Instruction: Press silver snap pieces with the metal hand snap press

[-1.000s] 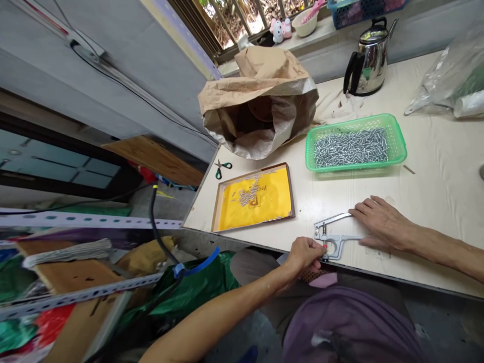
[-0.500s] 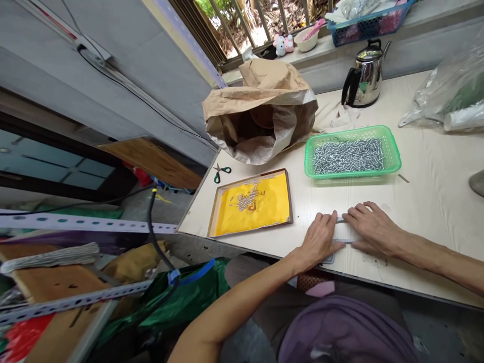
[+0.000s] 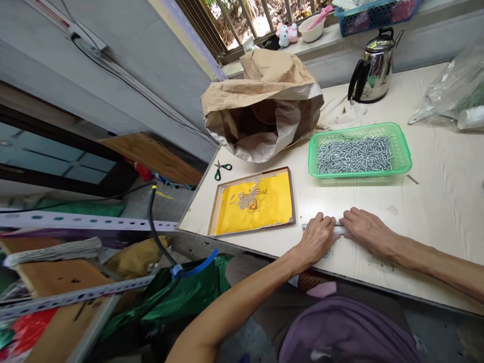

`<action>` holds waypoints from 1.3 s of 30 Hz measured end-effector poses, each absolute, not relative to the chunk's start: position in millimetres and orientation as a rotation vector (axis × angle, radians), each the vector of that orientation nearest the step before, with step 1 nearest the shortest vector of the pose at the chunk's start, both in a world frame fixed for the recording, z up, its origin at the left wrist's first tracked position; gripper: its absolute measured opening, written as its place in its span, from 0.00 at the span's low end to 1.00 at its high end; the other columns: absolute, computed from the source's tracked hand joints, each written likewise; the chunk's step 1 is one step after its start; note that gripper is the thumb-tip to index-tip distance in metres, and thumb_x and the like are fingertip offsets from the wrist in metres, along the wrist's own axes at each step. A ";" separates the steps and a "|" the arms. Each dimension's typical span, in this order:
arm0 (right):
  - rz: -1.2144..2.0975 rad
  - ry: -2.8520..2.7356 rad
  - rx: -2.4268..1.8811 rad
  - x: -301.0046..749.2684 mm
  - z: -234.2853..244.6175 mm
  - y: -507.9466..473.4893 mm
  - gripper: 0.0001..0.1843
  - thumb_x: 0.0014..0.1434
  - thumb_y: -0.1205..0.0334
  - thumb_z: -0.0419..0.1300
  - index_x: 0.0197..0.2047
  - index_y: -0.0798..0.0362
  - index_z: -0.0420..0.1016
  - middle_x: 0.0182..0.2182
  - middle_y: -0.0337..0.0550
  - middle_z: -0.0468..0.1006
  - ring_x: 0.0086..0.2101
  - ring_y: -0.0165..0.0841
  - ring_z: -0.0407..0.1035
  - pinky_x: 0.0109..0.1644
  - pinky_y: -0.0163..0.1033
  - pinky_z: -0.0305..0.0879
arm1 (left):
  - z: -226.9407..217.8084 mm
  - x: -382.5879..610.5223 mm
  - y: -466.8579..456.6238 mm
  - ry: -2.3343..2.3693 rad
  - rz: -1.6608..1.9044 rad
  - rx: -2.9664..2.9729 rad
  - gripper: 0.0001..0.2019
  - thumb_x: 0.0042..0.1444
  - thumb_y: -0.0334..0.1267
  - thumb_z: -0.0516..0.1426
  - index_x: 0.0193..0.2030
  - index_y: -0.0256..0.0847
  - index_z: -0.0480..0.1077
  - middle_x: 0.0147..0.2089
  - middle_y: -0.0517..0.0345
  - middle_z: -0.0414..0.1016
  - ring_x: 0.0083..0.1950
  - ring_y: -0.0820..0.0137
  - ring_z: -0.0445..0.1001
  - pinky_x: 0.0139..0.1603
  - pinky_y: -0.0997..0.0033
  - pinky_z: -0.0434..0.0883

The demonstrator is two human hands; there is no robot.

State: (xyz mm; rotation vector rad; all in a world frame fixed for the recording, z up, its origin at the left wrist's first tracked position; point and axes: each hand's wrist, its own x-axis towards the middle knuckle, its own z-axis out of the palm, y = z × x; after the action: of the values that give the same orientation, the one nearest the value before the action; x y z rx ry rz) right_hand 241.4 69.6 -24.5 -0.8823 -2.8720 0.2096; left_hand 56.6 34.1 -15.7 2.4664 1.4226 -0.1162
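A metal plier-like hand tool (image 3: 339,230) lies on the pale table (image 3: 434,201) near its front edge, mostly covered by my hands. My left hand (image 3: 316,238) rests over the tool's head, fingers together and pressed down on it. My right hand (image 3: 366,230) lies over the handles from the right, fingers together and pointing left, and its fingertips almost meet the left hand's. Only a thin strip of metal shows between the hands.
A shallow tray with a yellow liner (image 3: 254,202) holds a few small metal pieces. A green basket (image 3: 359,151) is full of them. Behind stand an open brown paper sack (image 3: 264,108), a steel kettle (image 3: 372,68), scissors (image 3: 221,169) and a plastic bag (image 3: 454,91). Clutter fills the floor on the left.
A second ago my left hand pinched the tool's head at the table edge with the tool in plain sight. Now it lies on top of the tool, and both hands have closed together over it.
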 end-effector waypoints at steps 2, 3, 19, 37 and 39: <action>0.216 -2.860 -0.856 240.2 -28.4 68.1 0.08 0.61 0.73 0.55 0.31 0.52 0.67 0.30 0.42 0.71 0.33 0.35 0.63 0.37 0.39 0.57 | -20.2 58.1 32.9 1.425 -0.135 2.492 0.05 0.65 0.38 0.54 0.42 0.39 0.65 0.39 0.52 0.70 0.47 0.62 0.68 0.45 0.63 0.71; 0.213 -2.856 -0.847 239.7 -29.8 67.4 0.10 0.61 0.74 0.54 0.31 0.52 0.67 0.29 0.42 0.71 0.33 0.35 0.63 0.37 0.39 0.57 | -22.3 58.7 32.4 1.425 -0.131 2.501 0.05 0.65 0.38 0.53 0.41 0.39 0.65 0.38 0.53 0.70 0.46 0.62 0.68 0.44 0.64 0.71; 0.143 -2.752 -0.884 253.1 -40.1 80.1 0.39 0.48 0.51 0.69 0.60 0.56 0.63 0.54 0.60 0.67 0.52 0.51 0.61 0.48 0.51 0.64 | -13.7 24.1 -13.3 1.834 0.547 2.150 0.11 0.65 0.36 0.53 0.52 0.37 0.68 0.50 0.47 0.74 0.53 0.62 0.71 0.54 0.61 0.69; 0.444 -2.664 -0.965 228.4 -40.6 44.6 0.11 0.66 0.70 0.47 0.37 0.50 0.69 0.35 0.45 0.72 0.35 0.36 0.65 0.38 0.40 0.62 | 7.0 23.2 29.0 1.946 -0.006 1.274 0.10 0.49 0.39 0.61 0.23 0.35 0.72 0.19 0.61 0.64 0.24 0.73 0.64 0.25 0.75 0.58; 0.525 -2.626 -0.987 230.0 -39.9 43.7 0.12 0.67 0.70 0.46 0.37 0.50 0.68 0.35 0.44 0.72 0.36 0.36 0.65 0.39 0.39 0.63 | 9.7 23.5 28.6 1.894 -0.056 1.276 0.08 0.50 0.37 0.60 0.26 0.34 0.74 0.19 0.61 0.66 0.24 0.73 0.65 0.25 0.76 0.61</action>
State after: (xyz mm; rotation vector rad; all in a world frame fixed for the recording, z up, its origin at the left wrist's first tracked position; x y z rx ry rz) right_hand 230.0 43.7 -39.9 -0.9869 -2.6256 0.5246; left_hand 23.5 28.6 9.7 1.2763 1.8944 -0.0559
